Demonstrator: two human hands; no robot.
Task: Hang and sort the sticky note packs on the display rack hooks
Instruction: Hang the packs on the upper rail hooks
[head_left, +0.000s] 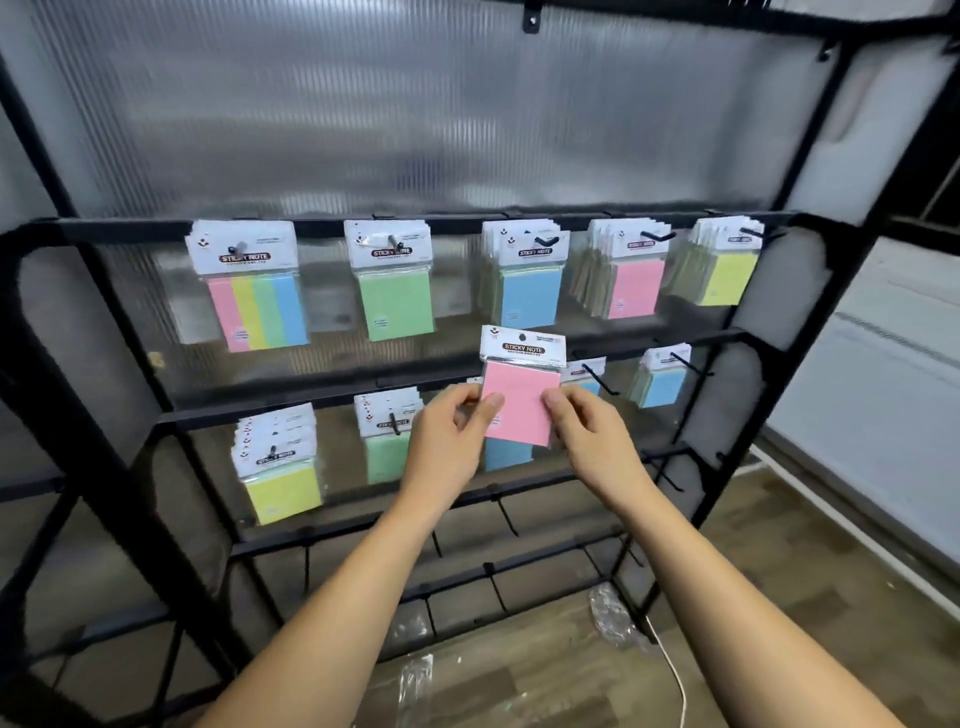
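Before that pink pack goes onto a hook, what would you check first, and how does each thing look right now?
1. Pink pack held firmly: ok, left hand and right hand both pinch it.
2. Pack upright, header on top: ok.
3. Hang hole clear: ok, the dark hole shows above the fingers.
4. Matching colour found: ok, pink stack hangs in the top row.
5. Room left on that hook: ok, its tip pokes out past the stack.
6. Pack lined up with that hook: not ok, it sits lower and to the left.
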